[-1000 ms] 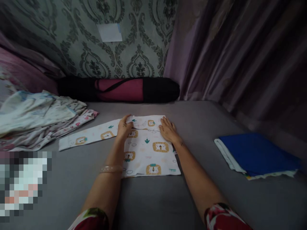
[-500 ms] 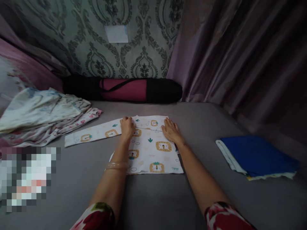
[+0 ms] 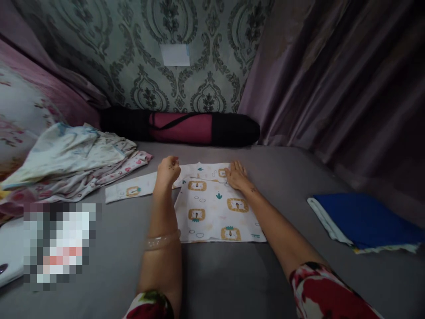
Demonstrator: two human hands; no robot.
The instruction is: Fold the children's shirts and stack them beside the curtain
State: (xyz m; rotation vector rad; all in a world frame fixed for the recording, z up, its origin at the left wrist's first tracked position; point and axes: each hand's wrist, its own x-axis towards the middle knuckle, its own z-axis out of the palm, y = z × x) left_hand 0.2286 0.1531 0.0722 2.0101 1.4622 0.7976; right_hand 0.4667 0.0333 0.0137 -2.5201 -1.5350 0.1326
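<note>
A white child's shirt [image 3: 212, 212] printed with yellow lion faces and green leaves lies flat on the grey sheet. One long sleeve [image 3: 133, 190] stretches out to the left; the other side is folded inward across the top. Over the left sleeve, near the shoulder, is my left hand [image 3: 168, 172], its fingers curled closed. What those fingers hold, if anything, is hidden. My right hand [image 3: 237, 176] rests flat on the shirt's upper right corner, fingers stretched out.
A heap of rumpled clothes [image 3: 76, 150] lies at the left, with a blurred-out patch [image 3: 66, 243] in front of it. Folded blue cloth [image 3: 365, 219] sits at the right. Against the patterned wall lies a long black and maroon bag [image 3: 182, 127]. Curtains [image 3: 299, 79] hang at the right.
My left hand has moved a little left along the shirt, off its shoulder, uncovering more of the front. My right hand stays on the upper right corner. The view has shifted slightly left.
</note>
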